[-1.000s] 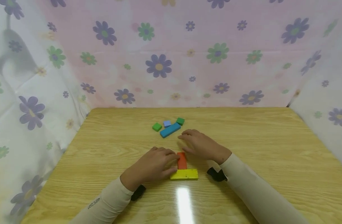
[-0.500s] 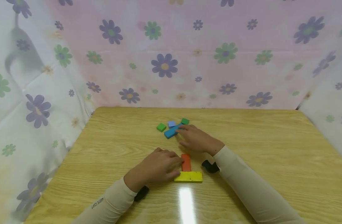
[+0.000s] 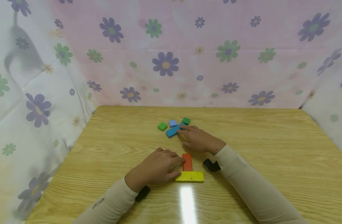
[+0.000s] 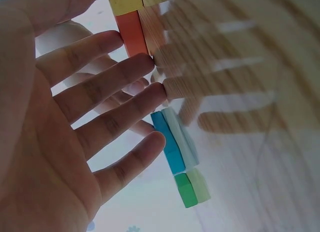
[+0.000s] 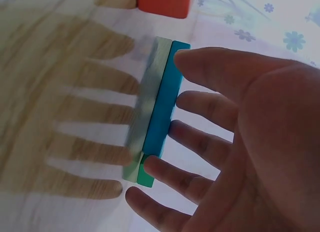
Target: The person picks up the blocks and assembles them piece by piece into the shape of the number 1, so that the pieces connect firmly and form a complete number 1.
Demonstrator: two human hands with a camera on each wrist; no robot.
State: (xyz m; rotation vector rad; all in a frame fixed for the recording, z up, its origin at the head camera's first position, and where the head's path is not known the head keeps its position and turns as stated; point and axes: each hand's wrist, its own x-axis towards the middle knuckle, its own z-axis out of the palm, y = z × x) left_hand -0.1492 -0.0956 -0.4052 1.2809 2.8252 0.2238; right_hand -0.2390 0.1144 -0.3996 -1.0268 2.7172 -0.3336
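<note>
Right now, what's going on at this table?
A person is arranging flat coloured blocks on a wooden table. The left hand rests against a red block that stands end-on against a yellow block. The right hand reaches to a long blue block, its fingers on it. Three small blocks lie beside it.

long blue block [image 3: 174, 131] is lying flat and slanted near the far edge; red block [image 3: 187, 162] is lying flat, its end butting the yellow block [image 3: 189, 176].
</note>
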